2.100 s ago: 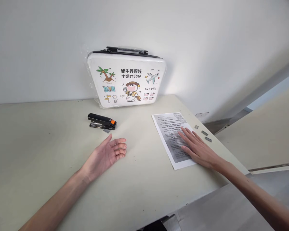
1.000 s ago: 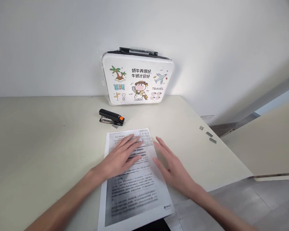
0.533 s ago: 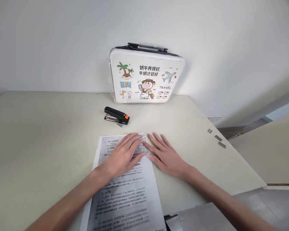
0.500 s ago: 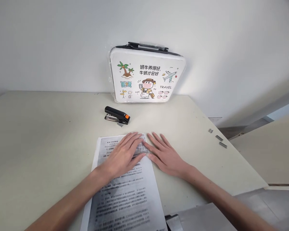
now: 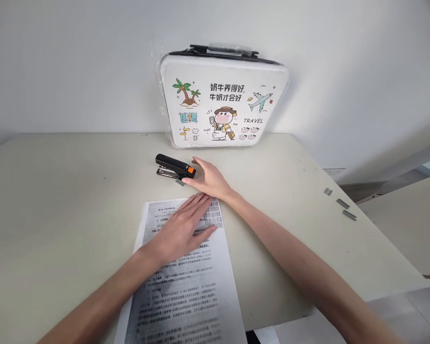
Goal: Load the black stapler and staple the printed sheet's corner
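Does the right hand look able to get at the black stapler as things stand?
Likely yes. The right hand is open at the right end of the black stapler, with nothing visible between them; the left hand lies on the printed sheet, out of the way.

Indoor desk area, home or office, which cannot be told | pale greenish flat-topped table (image 5: 57,210) across the middle | plain white wall (image 5: 75,62), top of frame | grey tiled floor (image 5: 404,310), lower right | desk articles: black stapler with orange button (image 5: 174,165), centre; printed white paper sheet (image 5: 186,291), lower centre; silver metal staple strips (image 5: 343,204), right
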`<control>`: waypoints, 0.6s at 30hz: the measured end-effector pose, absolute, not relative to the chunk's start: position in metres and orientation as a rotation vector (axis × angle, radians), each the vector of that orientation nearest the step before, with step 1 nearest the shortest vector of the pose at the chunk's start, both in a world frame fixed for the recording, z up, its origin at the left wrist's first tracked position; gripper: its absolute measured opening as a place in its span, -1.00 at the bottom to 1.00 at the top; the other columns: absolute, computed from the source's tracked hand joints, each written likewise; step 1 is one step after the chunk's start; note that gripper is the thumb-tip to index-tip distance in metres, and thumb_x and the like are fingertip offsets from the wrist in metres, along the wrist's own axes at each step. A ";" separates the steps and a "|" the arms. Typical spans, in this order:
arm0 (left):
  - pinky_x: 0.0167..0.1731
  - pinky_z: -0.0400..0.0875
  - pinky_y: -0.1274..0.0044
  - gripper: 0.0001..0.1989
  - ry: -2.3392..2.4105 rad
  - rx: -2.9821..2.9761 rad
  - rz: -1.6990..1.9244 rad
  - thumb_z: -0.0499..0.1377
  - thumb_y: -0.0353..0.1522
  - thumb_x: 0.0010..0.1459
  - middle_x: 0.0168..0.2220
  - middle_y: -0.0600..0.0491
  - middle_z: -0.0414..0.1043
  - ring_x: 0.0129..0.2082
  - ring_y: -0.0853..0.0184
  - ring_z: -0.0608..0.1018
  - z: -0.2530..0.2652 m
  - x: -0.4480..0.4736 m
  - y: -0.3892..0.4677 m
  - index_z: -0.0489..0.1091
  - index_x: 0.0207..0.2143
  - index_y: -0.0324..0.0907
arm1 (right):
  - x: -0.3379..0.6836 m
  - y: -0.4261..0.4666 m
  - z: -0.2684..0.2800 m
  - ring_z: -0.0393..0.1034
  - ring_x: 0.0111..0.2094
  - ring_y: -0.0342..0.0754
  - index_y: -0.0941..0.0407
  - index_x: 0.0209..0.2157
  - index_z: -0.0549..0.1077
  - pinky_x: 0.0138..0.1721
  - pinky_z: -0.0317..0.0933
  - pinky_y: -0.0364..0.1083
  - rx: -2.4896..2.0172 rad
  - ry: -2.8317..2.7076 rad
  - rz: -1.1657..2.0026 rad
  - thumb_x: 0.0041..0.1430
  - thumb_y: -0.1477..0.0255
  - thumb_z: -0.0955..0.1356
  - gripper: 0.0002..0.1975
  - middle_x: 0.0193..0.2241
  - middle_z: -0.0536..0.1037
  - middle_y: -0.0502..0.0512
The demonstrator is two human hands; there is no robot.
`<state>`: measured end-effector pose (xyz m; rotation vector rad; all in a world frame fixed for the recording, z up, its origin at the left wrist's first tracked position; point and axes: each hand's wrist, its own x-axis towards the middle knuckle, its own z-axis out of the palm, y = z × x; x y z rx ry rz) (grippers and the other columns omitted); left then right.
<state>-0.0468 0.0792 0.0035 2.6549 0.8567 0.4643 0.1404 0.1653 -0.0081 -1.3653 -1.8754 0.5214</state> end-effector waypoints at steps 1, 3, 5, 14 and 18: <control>0.44 0.17 0.13 -0.29 0.874 2.642 0.455 0.06 -0.04 0.46 0.49 -0.10 0.08 0.50 0.08 0.13 0.003 -0.047 0.079 0.00 0.51 -0.13 | 0.135 0.175 -0.008 0.36 0.27 0.19 0.07 0.25 0.41 0.30 0.21 0.15 -1.363 -1.894 0.497 0.23 0.04 0.48 -0.34 0.24 0.50 0.23; 0.44 0.17 0.16 -0.25 0.892 2.624 0.445 0.06 -0.04 0.46 0.50 -0.11 0.06 0.50 0.08 0.12 0.003 -0.048 0.080 -0.06 0.53 -0.13 | 0.126 0.189 -0.010 0.46 0.12 0.17 0.08 0.05 0.53 0.18 0.28 0.11 -1.372 -1.934 0.427 0.25 0.04 0.46 -0.50 0.05 0.62 0.20; 0.45 0.15 0.16 -0.24 0.895 2.619 0.439 0.06 -0.04 0.46 0.51 -0.09 0.04 0.50 0.09 0.12 0.003 -0.048 0.080 -0.12 0.54 -0.10 | 0.123 0.197 -0.013 0.49 -0.01 0.14 0.10 -0.10 0.55 0.06 0.31 0.07 -1.405 -1.947 0.355 0.29 0.04 0.43 -0.59 -0.12 0.64 0.18; 0.46 0.11 0.17 -0.27 0.903 2.624 0.405 0.03 -0.05 0.49 0.52 -0.03 0.03 0.50 0.10 0.11 0.000 -0.050 0.080 -0.16 0.55 -0.03 | 0.213 0.178 -0.020 0.45 -0.19 0.12 0.09 -0.29 0.48 -0.10 0.30 0.05 -1.611 -1.769 0.296 0.26 0.01 0.40 -0.60 -0.25 0.58 0.18; 0.44 0.16 0.17 -0.31 0.920 2.624 0.389 0.00 -0.07 0.51 0.51 -0.06 0.03 0.50 0.10 0.13 0.001 -0.051 0.082 -0.12 0.54 -0.06 | 0.268 0.128 -0.015 0.47 -0.11 0.16 0.06 -0.18 0.50 -0.01 0.32 0.12 -1.622 -1.701 0.388 0.22 -0.08 0.40 -0.53 -0.18 0.58 0.17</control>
